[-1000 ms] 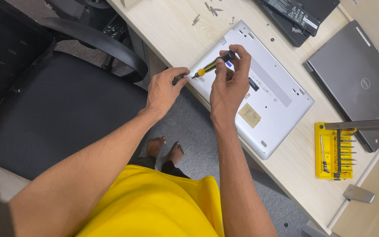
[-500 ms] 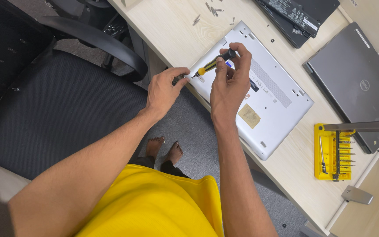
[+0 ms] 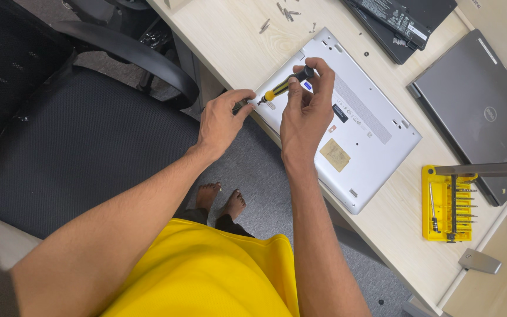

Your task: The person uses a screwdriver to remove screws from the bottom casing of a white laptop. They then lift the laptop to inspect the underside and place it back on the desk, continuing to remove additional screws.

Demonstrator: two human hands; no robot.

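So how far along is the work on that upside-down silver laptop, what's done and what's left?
Done: the silver laptop lies bottom-up on the desk, and several loose screws sit beyond it. In hand: the right hand holds a small yellow-and-black screwdriver, while the left hand pinches its tip over the near corner. Left: the bottom cover is still on; how many screws remain can't be seen. The yellow bit set lies open nearby.

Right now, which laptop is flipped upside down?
The silver laptop under the hands is flipped, its underside with stickers and vents facing up. The dark grey laptop beside it lies lid-up.
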